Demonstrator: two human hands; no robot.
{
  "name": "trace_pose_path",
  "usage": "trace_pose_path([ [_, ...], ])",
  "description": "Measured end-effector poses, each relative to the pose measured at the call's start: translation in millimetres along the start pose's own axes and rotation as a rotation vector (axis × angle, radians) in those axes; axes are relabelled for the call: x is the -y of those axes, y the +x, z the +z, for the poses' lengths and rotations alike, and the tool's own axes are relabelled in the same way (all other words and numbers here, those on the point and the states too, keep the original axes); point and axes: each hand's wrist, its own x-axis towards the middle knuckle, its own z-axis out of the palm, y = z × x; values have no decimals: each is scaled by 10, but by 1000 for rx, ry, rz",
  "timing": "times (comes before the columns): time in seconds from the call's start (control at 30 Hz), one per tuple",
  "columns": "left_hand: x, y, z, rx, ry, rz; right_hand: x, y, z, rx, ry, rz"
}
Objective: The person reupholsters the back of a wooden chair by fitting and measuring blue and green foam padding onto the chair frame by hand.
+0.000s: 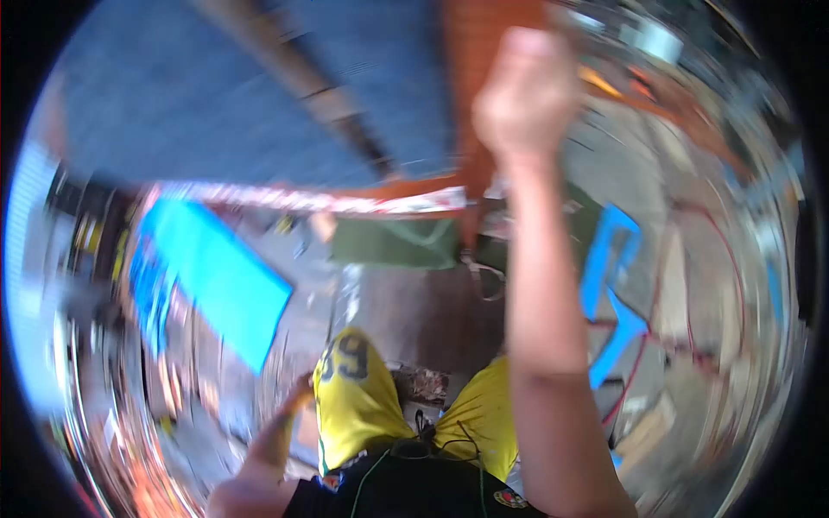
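Head view blurred: right hand (527, 91) fisted beside orange post (471, 164); left hand (298, 393) grip unreadable.

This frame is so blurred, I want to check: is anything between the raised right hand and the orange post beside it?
Nothing visible does. The right hand, curled into a fist, sits right beside the orange post with no object between them. The blur hides whether they touch.
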Motion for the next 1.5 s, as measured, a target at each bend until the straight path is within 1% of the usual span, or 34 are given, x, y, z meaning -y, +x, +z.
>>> trace_pose_path([
  [0.03,269,-242,211,10,-160,-153,-20,-29,38,11,2,-7],
  [0.07,461,-521,420,-3,-277,-263,-57,-37,38,-11,-76,-81],
  [0.1,656,-757,701,-197,-425,-285,-151,-55,86,-38,-89,-81],
  [0.13,222,-1301,456,-174,-458,-380,-172,-66,87,-30,-28,13],
  [0.17,314,-1451,704,-202,-520,-432,-198,-80,98,-28,34,108],
  [0.2,370,-1501,915,-328,-346,-376,-226,-89,122,-31,94,202],
  [0.23,430,-1575,1092,-433,-161,-316,-282,-144,161,4,64,265],
  [0.27,381,-1679,1115,-443,-183,-351,-258,-145,172,11,94,306],
  [0.33,138,-1860,1060,-235,-378,-446,-270,-150,151,39,104,370],
  [0.37,138,-1904,1146,-248,-394,-456,-392,-161,162,58,86,347],
  [0.43,190,-1813,1269,-201,-451,-475,-343,-120,116,35,110,318],
  [0.47,245,-1766,1346,-242,-431,-452,-343,-134,119,21,127,300],
  [0.57,143,-1781,1140,-316,-452,-529,-600,-229,191,28,106,286],
  [0.63,257,-1666,1038,-364,-499,-559,-434,-198,150,-5,101,327],
  [0.7,282,-1599,916,-388,-555,-595,-388,-177,115,15,70,451],
  [0.73,167,-1594,650,-360,-794,-691,-360,-149,99,11,79,440],
  [0.77,140,-1581,506,-328,-1031,-782,-397,-152,110,4,79,479],
  [0.8,344,-1392,592,-366,-1197,-757,-436,-143,105,0,83,513],
  [0.83,454,-1240,601,-364,-1198,-752,-464,-139,88,-6,82,543],
  [0.9,667,-878,583,-431,-1563,-694,-546,-136,72,-26,83,557],
  [0.93,789,-667,578,-438,-1642,-629,-510,-117,61,-32,34,585],
  [0.97,905,-440,558,-429,-1638,-621,-472,-102,42,-38,-17,613],
  [1.03,1042,-36,499,-469,-1995,-504,-1020,-119,-37,48,-210,287],
  [1.07,1229,264,517,-360,-2101,-408,-1292,-130,-75,65,-305,122],
  [1.1,1234,429,447,-335,-2102,-404,-1344,-107,-125,87,-215,158],
  [1.17,1059,857,188,-535,-2217,-502,-1246,-96,-214,81,104,448],
  [1.2,1028,1018,74,-561,-2298,-507,-1203,-76,-232,85,189,512],
  [1.23,1065,1188,44,-547,-2316,-500,-1032,-17,-209,47,468,686],
  [1.3,1110,1480,18,-641,-2460,-381,-604,45,-148,17,448,695],
  [1.33,1069,1541,-87,-697,-2487,-443,-337,90,-125,28,402,721],
  [1.37,1053,1564,-182,-687,-2504,-436,-388,98,-115,29,408,704],
  [1.43,1025,1588,-343,-724,-2604,-495,-619,75,-182,42,373,672],
  [1.5,1070,1703,-361,-707,-2640,-519,-684,63,-148,41,320,672],
])
